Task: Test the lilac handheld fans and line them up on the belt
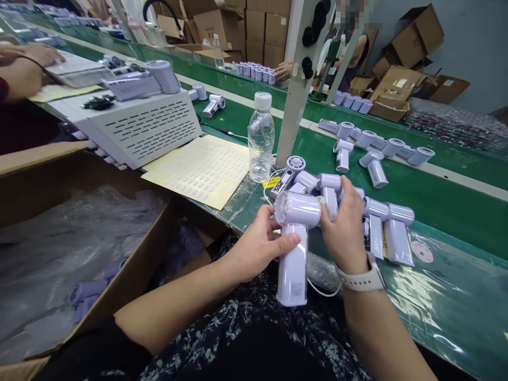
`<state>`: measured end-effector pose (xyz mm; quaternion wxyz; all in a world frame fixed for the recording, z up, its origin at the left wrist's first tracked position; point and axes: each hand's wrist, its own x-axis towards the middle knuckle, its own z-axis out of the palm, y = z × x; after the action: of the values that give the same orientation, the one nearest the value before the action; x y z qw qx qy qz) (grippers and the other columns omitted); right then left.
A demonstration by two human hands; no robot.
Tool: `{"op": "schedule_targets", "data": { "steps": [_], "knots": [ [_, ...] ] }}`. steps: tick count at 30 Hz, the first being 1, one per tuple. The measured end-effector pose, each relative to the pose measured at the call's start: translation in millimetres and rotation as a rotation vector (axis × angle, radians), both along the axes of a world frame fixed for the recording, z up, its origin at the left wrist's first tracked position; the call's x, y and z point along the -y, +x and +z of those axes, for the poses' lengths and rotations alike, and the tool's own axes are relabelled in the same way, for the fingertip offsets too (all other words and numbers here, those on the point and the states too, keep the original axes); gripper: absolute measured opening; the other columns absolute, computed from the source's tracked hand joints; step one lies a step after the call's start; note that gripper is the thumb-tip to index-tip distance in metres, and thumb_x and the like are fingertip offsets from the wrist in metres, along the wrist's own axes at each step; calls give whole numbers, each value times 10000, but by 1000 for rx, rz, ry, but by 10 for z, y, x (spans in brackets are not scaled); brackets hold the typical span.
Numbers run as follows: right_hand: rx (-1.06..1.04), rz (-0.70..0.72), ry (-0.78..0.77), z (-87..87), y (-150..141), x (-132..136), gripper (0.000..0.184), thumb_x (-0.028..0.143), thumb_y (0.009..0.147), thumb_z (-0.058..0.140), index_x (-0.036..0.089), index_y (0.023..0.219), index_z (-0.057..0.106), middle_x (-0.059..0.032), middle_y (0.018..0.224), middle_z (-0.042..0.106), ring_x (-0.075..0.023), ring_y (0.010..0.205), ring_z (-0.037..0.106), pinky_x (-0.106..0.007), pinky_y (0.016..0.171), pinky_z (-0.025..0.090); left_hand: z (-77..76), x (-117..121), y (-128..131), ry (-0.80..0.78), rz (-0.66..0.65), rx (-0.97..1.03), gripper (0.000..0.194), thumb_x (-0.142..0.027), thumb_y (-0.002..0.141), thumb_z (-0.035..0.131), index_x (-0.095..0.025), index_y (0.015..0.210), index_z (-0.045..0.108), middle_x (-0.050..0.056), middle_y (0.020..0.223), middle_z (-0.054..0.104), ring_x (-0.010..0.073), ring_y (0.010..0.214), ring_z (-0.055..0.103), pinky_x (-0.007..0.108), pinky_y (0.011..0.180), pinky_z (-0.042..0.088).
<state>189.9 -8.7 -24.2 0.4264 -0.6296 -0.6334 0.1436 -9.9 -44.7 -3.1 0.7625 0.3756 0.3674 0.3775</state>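
My left hand (262,241) is wrapped around a lavender handheld fan (296,264), its thumb lying across the handle just below the round head. The fan is upright over my lap, grille to the left. My right hand (344,227), with a pale watch on the wrist, is at the back end of the fan's head. Its thumb and fingers are apart, the thumb close to or touching the head. A small whitish bit shows near that thumb, too small to name. Behind my hands, several similar fans (399,233) lie along the bench edge.
A clear bottle (261,140) stands beside a yellow sticker sheet (202,166) and a grey vented metal box (146,124). More fans line the green conveyor (436,196). An open carton (130,296) with plastic wrap sits at my left. Other people's hands work at left and across.
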Motion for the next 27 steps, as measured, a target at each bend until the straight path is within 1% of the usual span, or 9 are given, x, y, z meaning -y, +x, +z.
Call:
{"op": "schedule_targets", "data": {
  "steps": [2,8,10,12,14,16,19,22,27],
  "knots": [
    [-54,-20,12,18,-46,199,549,436,942,613,196,1427,520,-184,1474,536,-374,1419,441,-634,1185,305,-48,-35,28,27,65,3,729,-568,718,869,-223,1166,408,129,1214,678,284,1012,716,400,829,572],
    [-521,433,-353,40,-67,686,525,460,908,719,259,1367,564,-109,1283,710,-296,1150,690,-458,962,578,-207,-100,204,424,41,-229,698,-529,859,751,-197,1388,440,176,1438,594,332,1338,570,481,1153,424],
    [-408,264,-351,44,271,700,571,461,856,762,246,1355,587,-113,1237,732,-297,1054,722,-442,880,605,-251,-145,216,612,-78,-410,655,-510,910,678,-223,1461,470,165,1565,491,353,1460,441,540,1234,323],
    [-169,-114,-287,55,813,719,652,510,829,742,230,1394,576,-126,1172,747,-310,946,733,-462,802,611,-322,-215,183,805,-130,-621,527,-482,950,613,-264,1425,550,131,1593,466,357,1511,355,596,1260,258],
    [104,-512,-229,70,1438,810,629,519,832,686,211,1374,605,-152,1118,739,-356,936,710,-544,826,580,-436,-297,120,962,-57,-776,393,-443,979,562,-275,1329,622,112,1552,504,349,1489,380,616,1240,294],
    [220,-702,-225,85,1993,987,492,467,814,675,178,1211,706,-196,1003,719,-449,988,668,-665,882,501,-581,-370,52,1071,32,-862,306,-409,975,561,-257,1220,664,113,1487,553,350,1440,437,613,1209,354],
    [331,-870,-231,105,2509,1297,268,428,785,702,227,950,768,-199,850,658,-560,1037,611,-752,848,425,-792,-428,-26,1169,144,-910,214,-356,960,561,-246,1095,687,115,1396,612,360,1398,483,617,1181,393],
    [423,-1013,-150,132,2688,1397,240,359,827,655,234,1003,758,-277,1108,612,-650,1248,462,-831,896,318,-917,-431,-44,1228,231,-921,170,-292,932,579,-250,1070,670,113,1317,653,350,1335,548,585,1139,452],
    [521,-790,-159,149,2633,543,300,245,942,637,171,1228,688,-224,1469,496,-463,1430,411,-706,1122,343,-958,-400,33,1335,268,-966,213,-197,904,597,-226,1110,641,118,1259,684,335,1299,579,528,1096,502]
  ]
}}
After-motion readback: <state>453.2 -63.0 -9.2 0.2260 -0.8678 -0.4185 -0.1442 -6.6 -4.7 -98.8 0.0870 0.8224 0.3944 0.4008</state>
